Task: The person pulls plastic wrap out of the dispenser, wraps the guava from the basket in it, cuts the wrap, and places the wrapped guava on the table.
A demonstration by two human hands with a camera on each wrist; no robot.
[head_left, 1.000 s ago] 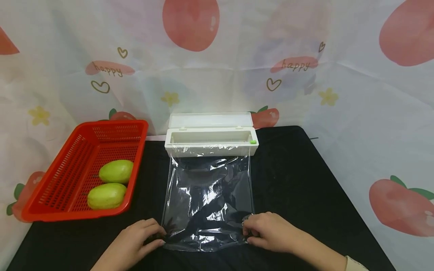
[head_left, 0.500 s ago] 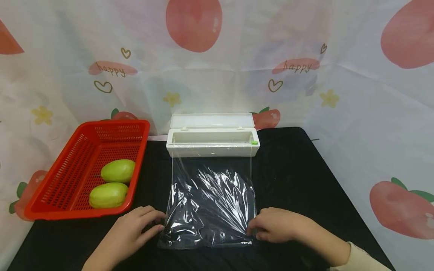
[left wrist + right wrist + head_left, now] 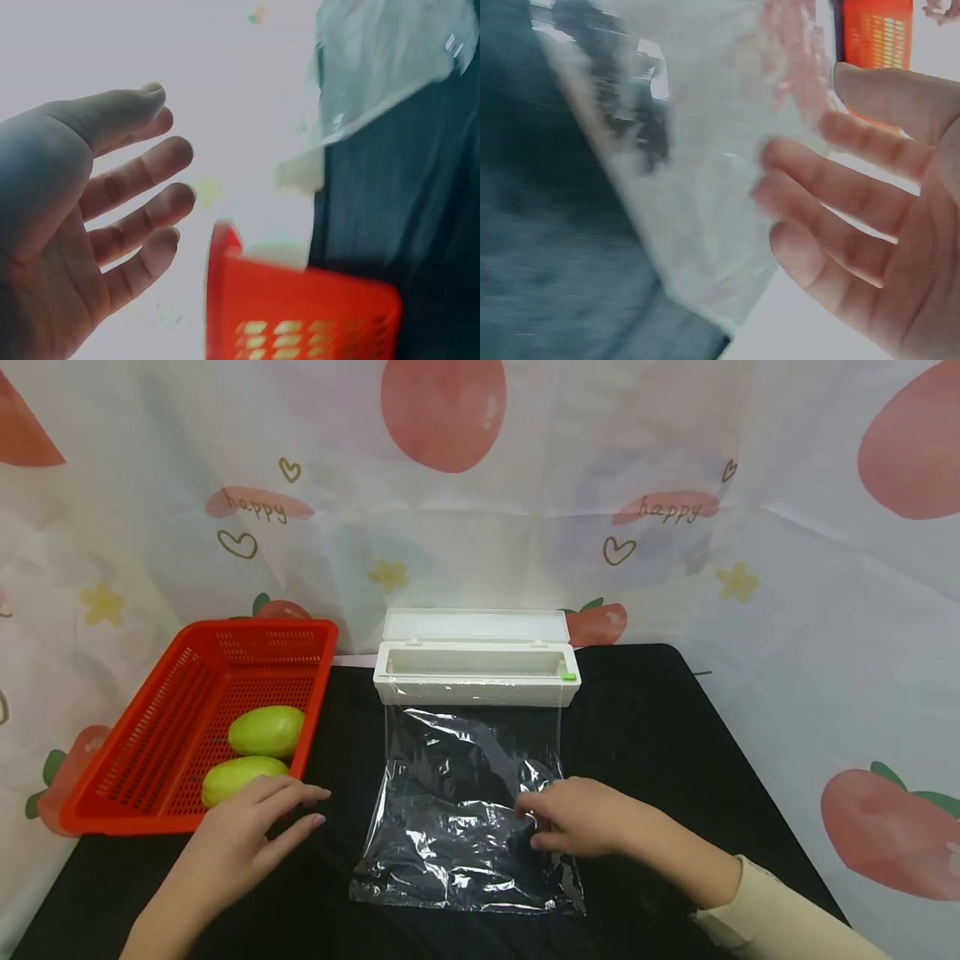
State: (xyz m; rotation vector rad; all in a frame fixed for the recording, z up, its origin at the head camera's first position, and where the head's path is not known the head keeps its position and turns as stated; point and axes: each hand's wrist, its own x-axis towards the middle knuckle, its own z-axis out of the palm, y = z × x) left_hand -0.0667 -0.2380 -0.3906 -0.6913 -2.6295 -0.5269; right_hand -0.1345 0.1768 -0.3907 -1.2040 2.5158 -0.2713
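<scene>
A sheet of cling film (image 3: 457,827) lies flat and wrinkled over the black cloth, running out from a white cling film dispenser (image 3: 480,692) whose lid stands up at the back. My left hand (image 3: 240,843) is over the near right part of the red basket, overlapping the lower of two green oval fruits (image 3: 238,775) in the head view. Its fingers are relaxed and hold nothing, as the left wrist view of the hand (image 3: 97,195) shows. Above the film's right side is my right hand (image 3: 581,817), its fingers (image 3: 832,225) spread and loose with nothing in them.
The red plastic basket (image 3: 135,710) stands at the left with another green fruit (image 3: 266,732) in it. A green slider (image 3: 568,677) sits on the dispenser's right end. A printed curtain (image 3: 480,552) hangs behind the table (image 3: 645,727).
Both hands have let go of the film's near corners. My left hand has moved left and up to the basket; the right has moved up and inward over the film.
</scene>
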